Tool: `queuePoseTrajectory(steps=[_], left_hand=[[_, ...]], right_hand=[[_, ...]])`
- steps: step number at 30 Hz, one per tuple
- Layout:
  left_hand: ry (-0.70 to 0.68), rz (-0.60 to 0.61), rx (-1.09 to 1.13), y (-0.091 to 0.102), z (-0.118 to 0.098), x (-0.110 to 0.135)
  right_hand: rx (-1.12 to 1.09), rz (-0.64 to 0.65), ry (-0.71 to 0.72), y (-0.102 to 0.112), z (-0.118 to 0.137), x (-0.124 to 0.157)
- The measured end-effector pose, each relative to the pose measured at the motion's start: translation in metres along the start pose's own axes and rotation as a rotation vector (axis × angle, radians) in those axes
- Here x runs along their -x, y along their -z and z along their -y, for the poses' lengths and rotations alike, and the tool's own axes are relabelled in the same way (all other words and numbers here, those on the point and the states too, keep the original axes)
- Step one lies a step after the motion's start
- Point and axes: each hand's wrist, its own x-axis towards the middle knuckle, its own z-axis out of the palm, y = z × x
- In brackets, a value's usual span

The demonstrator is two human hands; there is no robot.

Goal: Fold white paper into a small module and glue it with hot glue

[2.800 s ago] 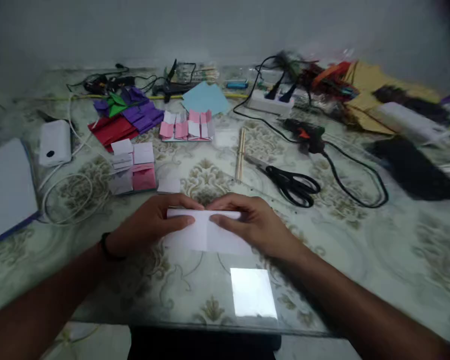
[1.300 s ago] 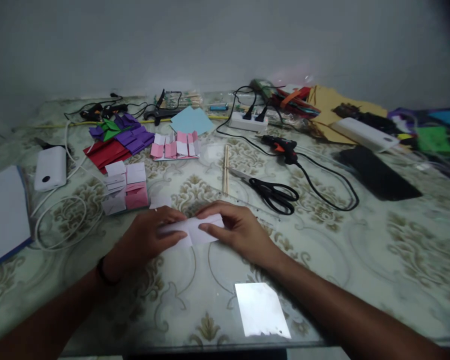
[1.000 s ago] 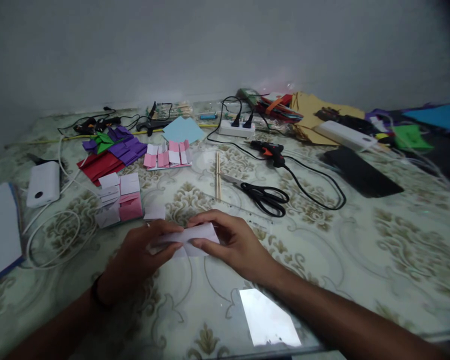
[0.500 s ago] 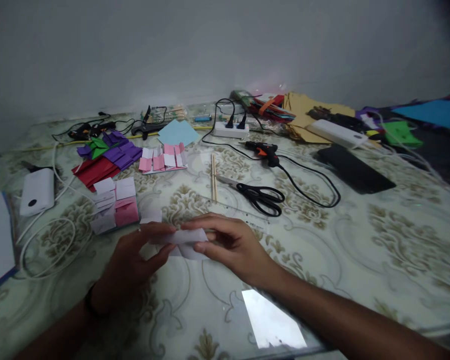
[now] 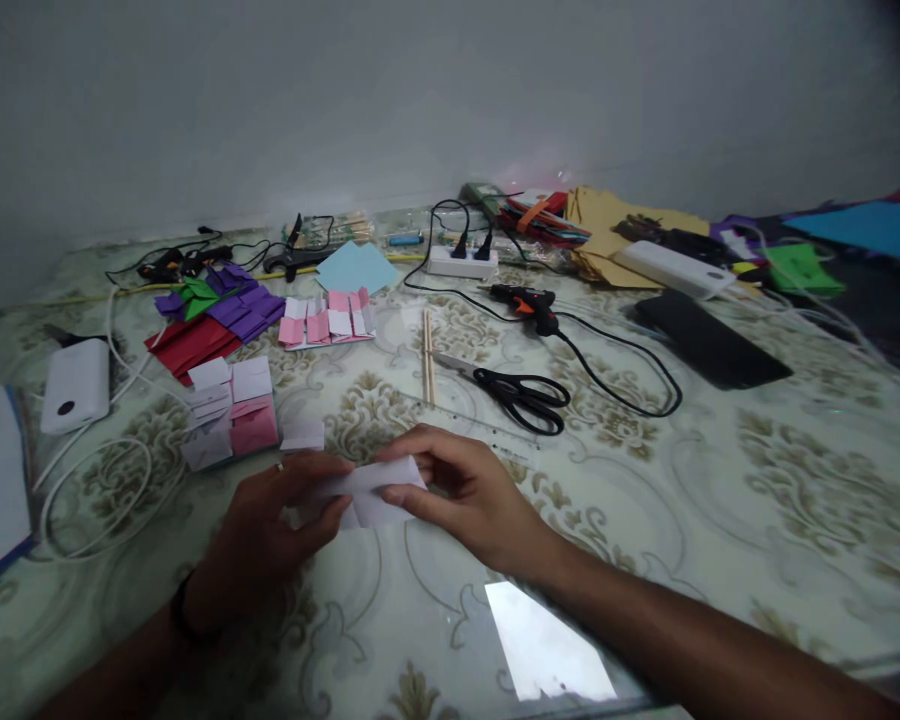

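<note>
Folded white paper (image 5: 371, 495): held low over the table (image 5: 720, 520), near its front edge; whether it touches the tabletop cannot be told.
Long axis: laid left to right across the person, with one end taken by each hand.
Left hand (image 5: 266, 530): fingers are closed on the left end, thumb on the near side.
Right hand (image 5: 472, 495): thumb and forefinger are pinched on the right end, the other fingers curled behind.
Nearer hand: neither, as the paper is gripped by both.
Just past the fingers: a small white piece (image 5: 302, 435) and a clear ruler (image 5: 495, 432) are seen.
Loose piles: pink and white folded pieces (image 5: 232, 410) are stacked straight on the table, left of the hands; no box or tray is seen.
Farther back: scissors (image 5: 521, 390), wooden sticks (image 5: 426, 355), glue gun (image 5: 529, 300).
</note>
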Motion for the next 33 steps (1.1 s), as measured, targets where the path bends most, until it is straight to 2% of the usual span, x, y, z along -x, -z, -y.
queuePoseTrajectory(steps=[3, 6, 9, 12, 15, 20, 23, 27, 33], left_hand=[[0.001, 0.016, -0.027, 0.001, 0.000, 0.000], [0.006, 0.029, -0.025, 0.003, -0.001, -0.002], [0.037, -0.011, -0.025, 0.007, -0.001, -0.005], [0.039, -0.074, -0.029, 0.009, -0.001, -0.007], [0.042, -0.092, -0.052, 0.005, -0.002, -0.007], [-0.004, -0.019, -0.089, -0.007, 0.000, -0.001], [0.002, -0.010, -0.074, -0.010, 0.002, 0.002], [0.085, 0.028, 0.069, -0.002, 0.002, 0.000], [0.317, 0.139, 0.576, 0.007, -0.009, -0.005]], right_hand=[[-0.007, 0.007, -0.005, 0.000, 0.000, -0.001], [-0.051, -0.004, -0.085, 0.001, -0.002, -0.003], [-0.117, -0.044, -0.169, 0.004, -0.006, -0.007], [-0.163, -0.062, -0.193, 0.005, -0.011, -0.010], [-0.132, -0.080, -0.179, 0.005, -0.015, -0.010], [0.099, -0.075, -0.089, 0.001, -0.016, -0.003], [0.153, -0.047, -0.033, -0.002, -0.011, 0.002], [0.056, -0.009, 0.039, -0.002, -0.004, 0.006], [0.036, 0.074, 0.250, 0.001, 0.000, 0.011]])
